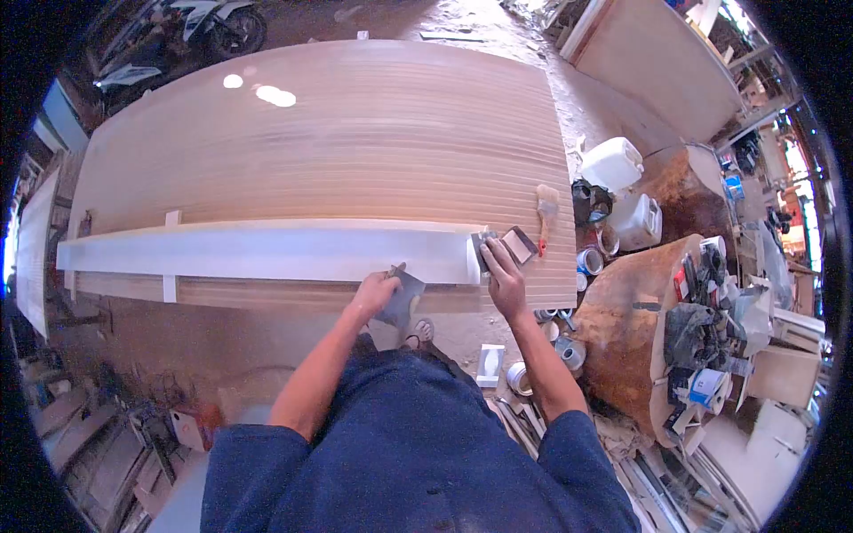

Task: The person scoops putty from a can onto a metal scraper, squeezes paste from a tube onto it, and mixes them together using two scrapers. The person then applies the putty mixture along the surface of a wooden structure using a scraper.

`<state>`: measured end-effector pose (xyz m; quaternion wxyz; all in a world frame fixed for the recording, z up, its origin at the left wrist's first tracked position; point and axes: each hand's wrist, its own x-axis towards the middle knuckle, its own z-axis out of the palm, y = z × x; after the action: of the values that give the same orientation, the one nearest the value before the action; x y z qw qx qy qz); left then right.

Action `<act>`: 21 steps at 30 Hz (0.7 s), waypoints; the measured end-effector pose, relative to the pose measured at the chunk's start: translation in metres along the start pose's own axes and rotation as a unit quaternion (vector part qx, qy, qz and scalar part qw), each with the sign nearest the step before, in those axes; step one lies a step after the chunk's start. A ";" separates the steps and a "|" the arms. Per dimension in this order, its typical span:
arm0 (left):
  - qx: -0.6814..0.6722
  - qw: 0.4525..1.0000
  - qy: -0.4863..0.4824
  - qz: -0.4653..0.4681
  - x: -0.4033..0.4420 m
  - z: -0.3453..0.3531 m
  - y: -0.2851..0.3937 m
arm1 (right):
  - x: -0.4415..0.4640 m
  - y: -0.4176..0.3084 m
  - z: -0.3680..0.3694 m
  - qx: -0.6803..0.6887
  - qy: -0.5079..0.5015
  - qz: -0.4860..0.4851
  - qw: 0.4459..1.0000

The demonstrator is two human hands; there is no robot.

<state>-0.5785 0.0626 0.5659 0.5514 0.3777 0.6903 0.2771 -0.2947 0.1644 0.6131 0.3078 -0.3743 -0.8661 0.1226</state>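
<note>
A long white-coated board point(284, 252) lies along the near side of a wide ribbed panel point(338, 133). My left hand point(378, 291) is closed around a putty knife point(404, 298), its broad grey blade off the board's near edge. My right hand point(506, 277) is at the board's right end, its fingers closed on a grey flat piece point(484, 252) whose kind I cannot make out. Just beside those fingers rests a small dark-edged block with a pale face point(519, 245). A paintbrush point(547, 213) with a red handle tip lies farther right on the panel.
White plastic jugs point(613, 163), open cans point(589, 261) and a large wood log point(622, 311) topped with clutter stand to the right. Narrow crosspieces point(171, 288) show under the board at left. A motorcycle point(213, 27) is parked behind. Wood strips point(524, 422) lie near my right side.
</note>
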 end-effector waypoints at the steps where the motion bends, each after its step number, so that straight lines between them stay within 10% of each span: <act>1: 0.000 1.000 0.001 0.001 0.001 0.000 -0.002 | -0.007 0.002 0.001 -0.015 -0.004 -0.007 1.000; 21: -0.034 0.999 -0.002 0.010 0.002 0.003 -0.008 | 0.042 -0.017 -0.024 -0.159 -0.074 0.020 0.984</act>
<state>-0.5774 0.0593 0.5574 0.5625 0.3659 0.6758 0.3049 -0.3120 0.1825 0.6581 0.1772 -0.4258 -0.8871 0.0171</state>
